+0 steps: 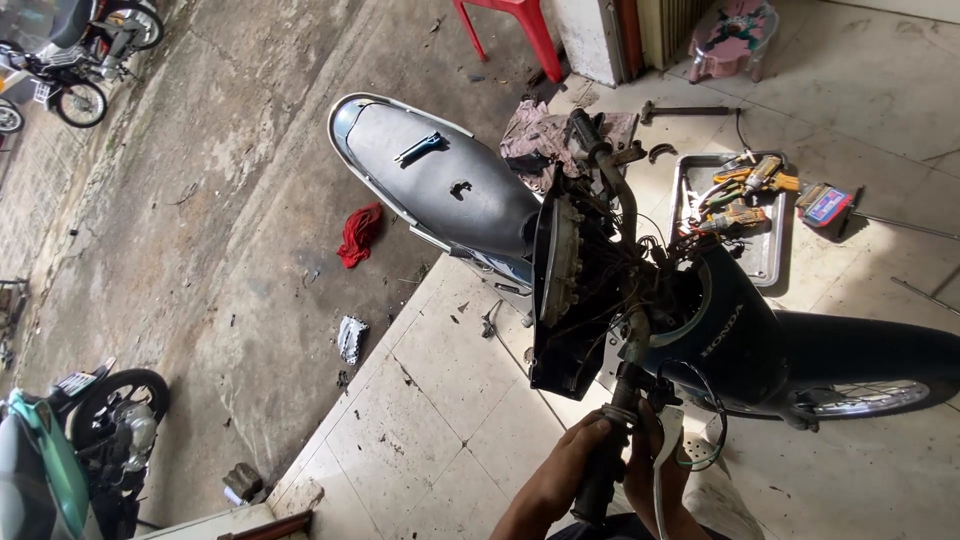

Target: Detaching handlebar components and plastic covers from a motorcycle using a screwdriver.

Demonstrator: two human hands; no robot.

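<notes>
Down at the 6 o'clock edge of your view, both hands were on the near handlebar end. Your left hand (565,470) was clamped around the grip (600,475), fingers curled over it from the 9 o'clock side. Your right hand (655,470) sat just beside it at 3 o'clock, up against the white lever (668,455); couldn't tell if that one was closed on anything, it was mostly hidden. The bar (630,345) ran its long axis straight up toward 12 o'clock, away from you, through the bare wiring (640,265) to the far grip (585,130). So the left hand was the one really on it. Tool tray (775,260) lay out at 1 o'clock, well apart.
</notes>
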